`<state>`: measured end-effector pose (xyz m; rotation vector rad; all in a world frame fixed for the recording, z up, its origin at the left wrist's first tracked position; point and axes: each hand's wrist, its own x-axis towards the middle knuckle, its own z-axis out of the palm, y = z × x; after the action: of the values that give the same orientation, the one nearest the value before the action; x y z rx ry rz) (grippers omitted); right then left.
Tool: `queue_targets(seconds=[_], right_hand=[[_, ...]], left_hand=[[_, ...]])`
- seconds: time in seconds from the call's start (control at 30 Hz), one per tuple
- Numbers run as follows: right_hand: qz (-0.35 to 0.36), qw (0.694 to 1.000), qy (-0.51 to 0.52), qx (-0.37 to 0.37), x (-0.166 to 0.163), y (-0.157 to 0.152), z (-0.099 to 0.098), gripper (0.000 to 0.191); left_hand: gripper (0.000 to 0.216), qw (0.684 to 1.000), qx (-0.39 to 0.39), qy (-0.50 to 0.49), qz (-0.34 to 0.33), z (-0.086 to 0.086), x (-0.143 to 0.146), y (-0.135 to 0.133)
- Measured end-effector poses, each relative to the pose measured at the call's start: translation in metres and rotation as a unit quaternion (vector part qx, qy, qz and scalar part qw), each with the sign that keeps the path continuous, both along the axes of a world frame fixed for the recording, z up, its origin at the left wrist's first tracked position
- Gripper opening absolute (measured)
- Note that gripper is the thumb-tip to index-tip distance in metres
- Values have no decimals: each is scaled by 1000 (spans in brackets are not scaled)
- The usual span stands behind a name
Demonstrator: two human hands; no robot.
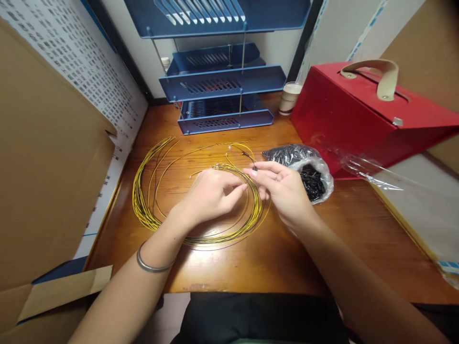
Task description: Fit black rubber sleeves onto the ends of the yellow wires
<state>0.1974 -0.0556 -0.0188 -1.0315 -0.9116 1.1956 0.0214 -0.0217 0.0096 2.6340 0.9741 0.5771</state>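
A loose coil of yellow and black wires (145,210) lies on the wooden table, some of its ends tipped with small pale terminals. Over the coil's middle, my left hand (215,191) is closed, thumb against the bent fingers; whatever is between them is hidden. To its right, my right hand (283,188) pinches a small black piece (254,167) between thumb and forefinger, close to the wire ends. Beside that hand sits an open clear plastic bag (324,167) full of small black parts (311,184).
A blue tiered tray rack (224,86) stands at the back. To the right are a paper cup (289,99) and a red box (337,112) with a beige handle. Cardboard (46,153) rises along the left side. A plastic film strip (369,168) lies near the box.
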Motion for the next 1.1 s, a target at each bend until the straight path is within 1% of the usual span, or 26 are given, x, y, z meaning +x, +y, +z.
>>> queue_targets(seconds=[0.1,0.2,0.33,0.43,0.63,0.8,0.9,1.1], right_hand=[[-8,1000,3,4,1,1,0,41],[-15,1000,8,6,3,1,-1,38],[-16,1000,12,13,5,2,-1,31],[-7,1000,11,8,5,2,-2,31],[41,999,8,5,4,1,-2,33],[56,998,-8,7,3,1,-2,33],[56,998,-15,5,3,1,-2,34],[53,999,-14,2,2,0,-2,37]], left_hand=[[31,1000,-3,19,-6,1,-1,-1],[33,999,-24,25,6,2,0,-2],[31,997,-52,-32,37,4,4,-4],[27,993,-71,-83,41,5,7,-5],[26,981,-139,-130,48,4,8,-6],[23,968,-182,-162,52,1,8,-4],[24,968,-186,-161,60,1,9,-4],[24,972,-167,-145,74,1,9,-5]])
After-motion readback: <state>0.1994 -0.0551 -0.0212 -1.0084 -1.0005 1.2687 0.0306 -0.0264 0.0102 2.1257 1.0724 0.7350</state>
